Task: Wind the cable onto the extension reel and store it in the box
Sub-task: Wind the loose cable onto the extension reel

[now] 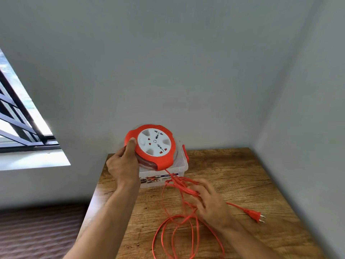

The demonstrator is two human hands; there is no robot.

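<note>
My left hand [122, 165] grips the left rim of a round orange extension reel [166, 157] with a white socket face, holding it tilted above a clear plastic box [162, 174]. An orange cable [177, 217] drops from the reel's lower edge and lies in loose loops on the wooden table [233, 176]. My right hand [211, 199] is closed around several strands of that cable just right of the box. The cable's orange plug [254, 215] rests on the table to the right of my right hand.
The box has a printed label on its front and an orange latch [185, 153] on its right side. Grey walls meet in a corner behind the table. A barred window [20, 118] is at the left, with dark floor below.
</note>
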